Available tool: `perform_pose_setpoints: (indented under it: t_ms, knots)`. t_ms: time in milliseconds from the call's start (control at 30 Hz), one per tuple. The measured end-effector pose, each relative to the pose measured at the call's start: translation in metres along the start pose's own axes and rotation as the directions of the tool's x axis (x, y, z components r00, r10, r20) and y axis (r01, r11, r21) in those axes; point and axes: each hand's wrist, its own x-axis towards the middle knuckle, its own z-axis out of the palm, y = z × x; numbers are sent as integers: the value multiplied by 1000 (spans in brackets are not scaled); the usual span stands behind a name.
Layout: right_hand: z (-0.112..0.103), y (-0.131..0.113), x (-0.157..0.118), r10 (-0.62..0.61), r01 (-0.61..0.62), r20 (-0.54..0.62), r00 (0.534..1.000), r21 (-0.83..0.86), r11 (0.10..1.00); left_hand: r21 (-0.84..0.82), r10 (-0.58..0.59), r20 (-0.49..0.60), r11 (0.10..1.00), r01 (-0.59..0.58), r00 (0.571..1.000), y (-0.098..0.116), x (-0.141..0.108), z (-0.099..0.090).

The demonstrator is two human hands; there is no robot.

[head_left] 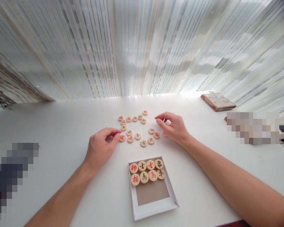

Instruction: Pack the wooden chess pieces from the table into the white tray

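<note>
My left hand (102, 145) rests over the table, its thumb tip at the edge of a red-marked Chinese chess piece (122, 138). Its thumb and index finger curve toward each other with a small gap. Across the scattered pieces, my right hand (173, 125) hovers with thumb and index tips together and nothing visible between them. It partly covers another red-marked piece (164, 134). Several round wooden pieces with red or black characters lie between the hands, such as a black-marked one (144, 143). Nearer me, an open white box tray (156, 212) holds two rows of pieces, including a red one (135, 179).
A flat printed box (218, 101) lies at the back right of the white table (68, 119). Blurred-out objects (253, 127) sit at the right and at the lower left (14, 173). Striped curtains (132, 47) hang behind the table's far edge.
</note>
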Motion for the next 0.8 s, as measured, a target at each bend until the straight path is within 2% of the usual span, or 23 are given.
perform_pose_setpoints:
  t_ms: [200, 367, 600, 800]
  knots:
    - [7, -17, -12, -116, 116, 105, 988, 4, 993, 7, 10, 8, 1000, -10, 1000, 1, 0, 1]
    - [11, -31, -21, -304, 307, 279, 911, 35, 951, 1, 19, 7, 1000, -19, 1000, 3, 0, 2]
    - [9, -36, -24, -272, 339, 465, 843, -64, 939, 2, 19, 4, 1000, -19, 1000, 3, 0, 3]
    - [9, -35, -24, -284, 360, 491, 823, -64, 931, -7, 39, 3, 999, -39, 999, 3, 0, 4]
